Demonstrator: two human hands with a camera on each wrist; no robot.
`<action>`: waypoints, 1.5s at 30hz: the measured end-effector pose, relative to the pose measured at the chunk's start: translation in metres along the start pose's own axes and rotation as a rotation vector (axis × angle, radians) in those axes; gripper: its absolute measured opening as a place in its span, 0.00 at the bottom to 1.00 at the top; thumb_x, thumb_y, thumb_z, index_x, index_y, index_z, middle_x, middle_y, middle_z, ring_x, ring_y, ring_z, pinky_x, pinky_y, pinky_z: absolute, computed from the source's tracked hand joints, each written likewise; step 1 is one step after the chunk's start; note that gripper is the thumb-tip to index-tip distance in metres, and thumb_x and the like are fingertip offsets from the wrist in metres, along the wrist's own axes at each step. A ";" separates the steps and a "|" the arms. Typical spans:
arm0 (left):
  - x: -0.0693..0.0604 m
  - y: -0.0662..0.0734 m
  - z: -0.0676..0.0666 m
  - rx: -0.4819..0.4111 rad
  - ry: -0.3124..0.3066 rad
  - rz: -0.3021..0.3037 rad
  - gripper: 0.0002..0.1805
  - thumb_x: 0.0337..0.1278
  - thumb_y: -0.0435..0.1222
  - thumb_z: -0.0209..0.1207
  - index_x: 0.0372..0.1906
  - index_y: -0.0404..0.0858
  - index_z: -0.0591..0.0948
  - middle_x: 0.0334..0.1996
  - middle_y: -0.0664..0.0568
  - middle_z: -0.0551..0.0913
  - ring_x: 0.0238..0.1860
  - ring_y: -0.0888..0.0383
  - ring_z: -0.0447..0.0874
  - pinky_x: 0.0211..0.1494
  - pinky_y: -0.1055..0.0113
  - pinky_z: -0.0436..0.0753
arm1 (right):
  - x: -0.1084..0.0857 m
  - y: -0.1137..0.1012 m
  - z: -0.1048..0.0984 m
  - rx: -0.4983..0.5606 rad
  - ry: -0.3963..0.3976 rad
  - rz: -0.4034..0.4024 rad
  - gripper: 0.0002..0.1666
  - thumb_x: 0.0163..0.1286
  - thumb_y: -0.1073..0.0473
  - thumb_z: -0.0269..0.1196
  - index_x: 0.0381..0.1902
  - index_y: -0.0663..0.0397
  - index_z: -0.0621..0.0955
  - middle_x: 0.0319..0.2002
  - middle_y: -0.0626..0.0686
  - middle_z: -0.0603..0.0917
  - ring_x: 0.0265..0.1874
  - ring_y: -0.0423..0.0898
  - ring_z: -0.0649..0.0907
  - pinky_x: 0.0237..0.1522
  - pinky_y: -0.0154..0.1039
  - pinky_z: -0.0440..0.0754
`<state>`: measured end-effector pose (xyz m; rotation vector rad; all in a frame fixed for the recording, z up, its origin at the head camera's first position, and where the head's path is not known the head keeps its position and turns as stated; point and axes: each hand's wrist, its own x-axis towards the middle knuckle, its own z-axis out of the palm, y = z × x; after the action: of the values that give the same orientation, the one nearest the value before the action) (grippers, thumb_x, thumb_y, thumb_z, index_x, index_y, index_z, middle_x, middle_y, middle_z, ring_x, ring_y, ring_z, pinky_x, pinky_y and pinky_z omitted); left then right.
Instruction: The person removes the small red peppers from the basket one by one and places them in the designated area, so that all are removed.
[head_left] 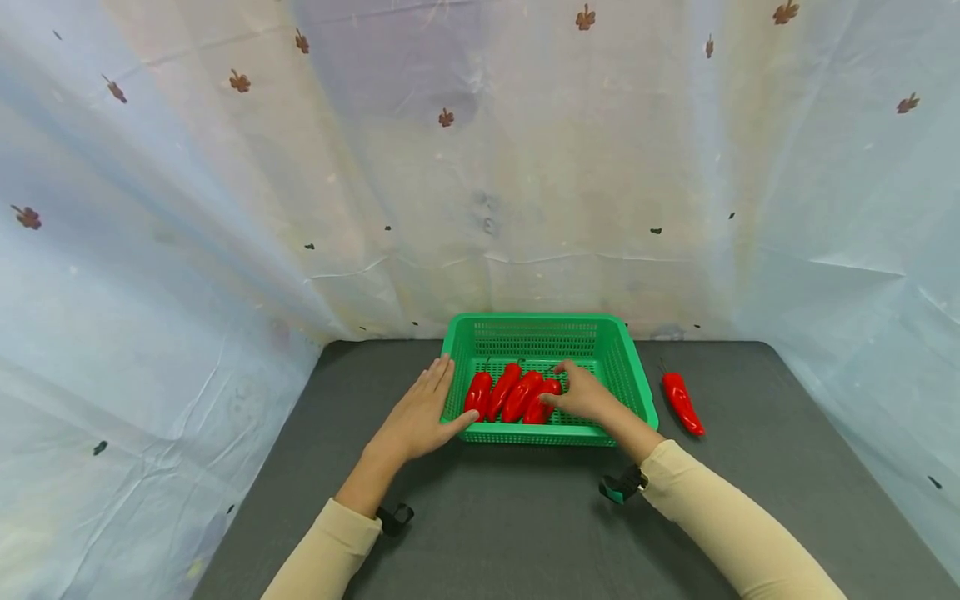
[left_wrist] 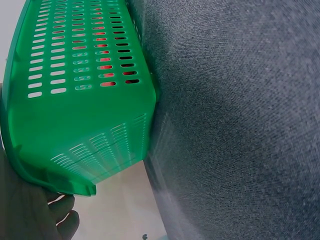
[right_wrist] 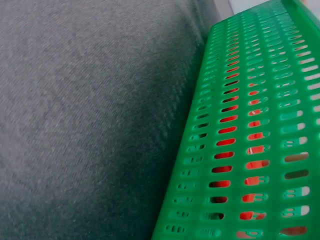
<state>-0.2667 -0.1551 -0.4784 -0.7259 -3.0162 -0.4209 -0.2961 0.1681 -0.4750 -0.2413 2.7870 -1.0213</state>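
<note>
Several glossy red chili peppers (head_left: pixel 517 397) lie side by side in a green plastic basket (head_left: pixel 555 432), stems toward the far wall. My left hand (head_left: pixel 420 419) rests on the basket's near left corner, its fingers straight along the left rim. In the left wrist view, fingertips (left_wrist: pixel 65 215) show beyond the basket's rim. My right hand (head_left: pixel 585 395) reaches over the near rim and grips the rightmost pepper (head_left: pixel 537 411) between thumb and curled fingers. The right wrist view shows only the basket's slotted side (right_wrist: pixel 235 135) with red behind it; the right hand is hidden there.
One more red chili pepper (head_left: pixel 682 404) lies on the dark grey table (head_left: pixel 510 517), right of the basket. A pale plastic sheet (head_left: pixel 525 183) hangs behind the table and at both sides.
</note>
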 end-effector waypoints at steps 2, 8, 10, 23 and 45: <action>0.000 0.000 0.000 0.003 -0.002 -0.001 0.59 0.74 0.73 0.44 0.88 0.35 0.41 0.89 0.45 0.38 0.88 0.46 0.36 0.89 0.51 0.45 | 0.001 0.001 0.001 -0.002 -0.012 0.006 0.39 0.75 0.51 0.71 0.72 0.68 0.71 0.47 0.62 0.84 0.40 0.53 0.83 0.37 0.48 0.83; 0.000 -0.001 0.001 -0.003 0.000 -0.001 0.60 0.74 0.74 0.44 0.88 0.35 0.41 0.89 0.45 0.37 0.88 0.47 0.35 0.89 0.51 0.44 | 0.005 0.001 0.000 -0.014 -0.061 0.026 0.40 0.76 0.49 0.71 0.73 0.68 0.70 0.46 0.61 0.84 0.38 0.52 0.82 0.38 0.46 0.82; 0.001 -0.001 0.001 -0.007 0.006 0.002 0.60 0.74 0.73 0.44 0.88 0.35 0.42 0.89 0.45 0.38 0.88 0.47 0.36 0.89 0.50 0.45 | 0.005 0.001 -0.002 -0.024 -0.077 0.028 0.41 0.76 0.49 0.71 0.74 0.69 0.69 0.51 0.63 0.84 0.42 0.54 0.83 0.41 0.48 0.84; 0.001 0.001 0.002 0.004 0.001 0.003 0.59 0.74 0.73 0.44 0.88 0.35 0.41 0.89 0.45 0.37 0.88 0.47 0.36 0.89 0.50 0.45 | 0.011 0.004 0.000 -0.007 -0.091 0.035 0.39 0.76 0.49 0.71 0.71 0.70 0.71 0.57 0.66 0.83 0.48 0.57 0.83 0.48 0.52 0.85; 0.001 0.000 0.001 -0.003 0.010 -0.002 0.60 0.73 0.74 0.45 0.88 0.35 0.42 0.89 0.45 0.38 0.88 0.47 0.36 0.89 0.51 0.45 | 0.019 0.004 0.003 -0.002 -0.044 -0.033 0.38 0.71 0.59 0.75 0.71 0.65 0.72 0.51 0.64 0.81 0.44 0.55 0.82 0.41 0.50 0.84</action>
<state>-0.2674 -0.1543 -0.4796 -0.7190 -3.0083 -0.4285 -0.3141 0.1653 -0.4815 -0.3071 2.7536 -1.0081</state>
